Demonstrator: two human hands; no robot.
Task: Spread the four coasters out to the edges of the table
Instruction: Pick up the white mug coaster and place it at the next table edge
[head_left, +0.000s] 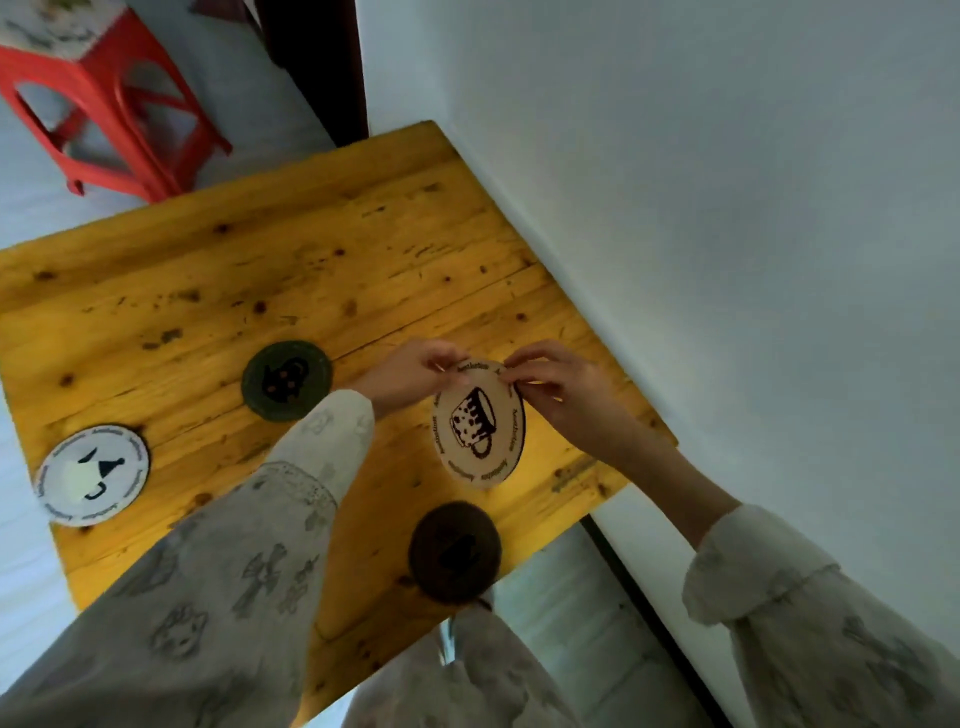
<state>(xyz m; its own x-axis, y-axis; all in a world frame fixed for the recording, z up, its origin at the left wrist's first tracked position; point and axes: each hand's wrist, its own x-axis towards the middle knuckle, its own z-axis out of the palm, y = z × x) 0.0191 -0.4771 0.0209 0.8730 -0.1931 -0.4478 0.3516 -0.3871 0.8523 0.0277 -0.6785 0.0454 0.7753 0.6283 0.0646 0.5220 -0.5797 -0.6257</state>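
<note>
A beige coaster (478, 427) printed with a dark mug is tilted up off the wooden table (218, 291). My left hand (410, 375) and my right hand (558, 387) both pinch its far rim. A dark green coaster (287, 380) lies flat left of my left hand. At the table's left edge rests a white coaster (92, 475) with black marks and lettering round its rim. A dark brown coaster (455, 551) sits by the near edge, below the beige one.
A pale wall (727, 234) runs along the table's right side. A red plastic stool (104, 104) stands on the floor beyond the far left corner. My patterned sleeves cover part of the near table.
</note>
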